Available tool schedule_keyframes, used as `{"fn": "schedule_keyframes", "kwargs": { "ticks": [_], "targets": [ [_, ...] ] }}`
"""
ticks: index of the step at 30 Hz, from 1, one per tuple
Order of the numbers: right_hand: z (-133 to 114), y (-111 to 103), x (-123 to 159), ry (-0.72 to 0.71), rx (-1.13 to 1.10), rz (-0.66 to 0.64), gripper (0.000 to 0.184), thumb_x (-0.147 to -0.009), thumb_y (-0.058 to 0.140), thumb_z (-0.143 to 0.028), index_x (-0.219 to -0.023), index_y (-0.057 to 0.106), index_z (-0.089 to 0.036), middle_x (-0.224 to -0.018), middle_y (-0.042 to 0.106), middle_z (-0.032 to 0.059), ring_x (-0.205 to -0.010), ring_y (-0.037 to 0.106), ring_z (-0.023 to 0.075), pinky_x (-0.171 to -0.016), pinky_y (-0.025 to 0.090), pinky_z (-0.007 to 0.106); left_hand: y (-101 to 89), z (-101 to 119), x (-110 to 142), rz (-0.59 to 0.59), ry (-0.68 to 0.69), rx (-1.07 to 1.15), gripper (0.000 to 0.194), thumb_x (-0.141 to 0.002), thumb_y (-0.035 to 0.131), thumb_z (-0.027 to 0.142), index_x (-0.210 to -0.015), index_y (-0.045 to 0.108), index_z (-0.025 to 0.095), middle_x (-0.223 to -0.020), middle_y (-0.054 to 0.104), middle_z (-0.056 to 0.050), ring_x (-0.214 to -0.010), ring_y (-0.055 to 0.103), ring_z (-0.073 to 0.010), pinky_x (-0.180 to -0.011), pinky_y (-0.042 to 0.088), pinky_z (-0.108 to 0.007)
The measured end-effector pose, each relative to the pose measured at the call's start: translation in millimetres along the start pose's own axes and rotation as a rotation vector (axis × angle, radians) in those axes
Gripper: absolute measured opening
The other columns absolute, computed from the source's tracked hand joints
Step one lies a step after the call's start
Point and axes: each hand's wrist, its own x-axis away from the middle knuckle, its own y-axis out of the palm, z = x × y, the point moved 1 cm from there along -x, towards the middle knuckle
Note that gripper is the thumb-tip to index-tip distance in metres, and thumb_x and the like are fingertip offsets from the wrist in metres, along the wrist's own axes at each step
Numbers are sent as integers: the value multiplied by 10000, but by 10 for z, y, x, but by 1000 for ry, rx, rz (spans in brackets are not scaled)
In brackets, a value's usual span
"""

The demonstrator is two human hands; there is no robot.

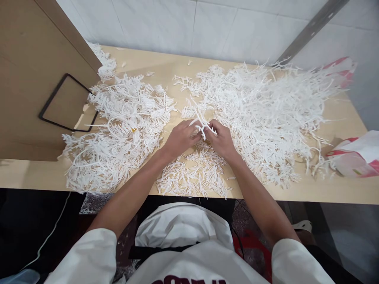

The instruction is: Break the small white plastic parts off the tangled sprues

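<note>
Between my hands is a white branched plastic piece (pixel 202 125) with thin prongs, held above the middle of the table. My left hand (pixel 182 136) has its fingers closed on the piece's left side. From the right, my right hand (pixel 220 138) pinches the same piece between thumb and fingers. Below them lies a spread of short white plastic sticks (pixel 194 175). A large heap of white branched pieces (pixel 266 114) rises to the right of my hands. Another heap of white pieces and sticks (pixel 124 130) lies to the left.
On the left stands a cardboard box (pixel 38 71) with a black rectangular frame (pixel 66 102) against it. A red and white plastic bag (pixel 355 157) sits at the right of the wooden table (pixel 308 191). A tiled wall (pixel 219 27) closes off the back.
</note>
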Motion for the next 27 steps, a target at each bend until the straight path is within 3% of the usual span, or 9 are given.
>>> {"fn": "schedule_keyframes", "kwargs": {
  "ticks": [5,9,15,19,23,27],
  "targets": [
    [26,-48,7,-43,47,-85,193,-896,492,-276,-726,458,-191,-586,492,-45,-519,395,72,-515,301,246,16,5,21,8,114,-62,172,-859,539,218,-984,641,158,-907,679,-87,-800,618,-176,-733,482,-303],
    [53,-40,-3,-23,-80,-95,252,-926,457,-365,-743,476,-192,-584,438,-48,-517,371,73,-504,294,239,5,33,3,21,-27,63,184,-874,510,266,-873,655,153,-748,664,-53,-651,589,-138,-623,442,-269],
    [6,-23,-11,6,-298,-83,267,-917,480,-361,-726,503,-176,-615,493,-32,-555,450,74,-541,368,234,-6,99,-30,63,-244,505,197,-828,580,331,-900,675,173,-840,699,-31,-701,613,-96,-639,469,-212],
    [-68,-41,6,1,-491,-88,276,-937,441,-351,-729,499,-179,-645,547,-14,-616,541,95,-611,432,261,-8,13,-69,142,-457,743,168,-815,574,301,-866,649,160,-805,686,-27,-629,615,-99,-568,492,-214],
    [-66,-72,-13,12,-397,77,300,-941,430,-425,-783,536,-193,-729,582,-1,-691,563,103,-701,462,284,-6,-87,-117,196,-544,995,207,-797,620,356,-881,624,167,-859,696,-35,-656,652,-124,-596,536,-249],
    [-27,-72,-45,12,-254,149,235,-888,547,-419,-1025,570,-230,-972,623,23,-891,588,129,-764,469,281,1,-64,-127,163,-515,988,293,-724,711,411,-889,680,171,-871,711,-44,-736,652,-127,-682,538,-252]
  ]
}}
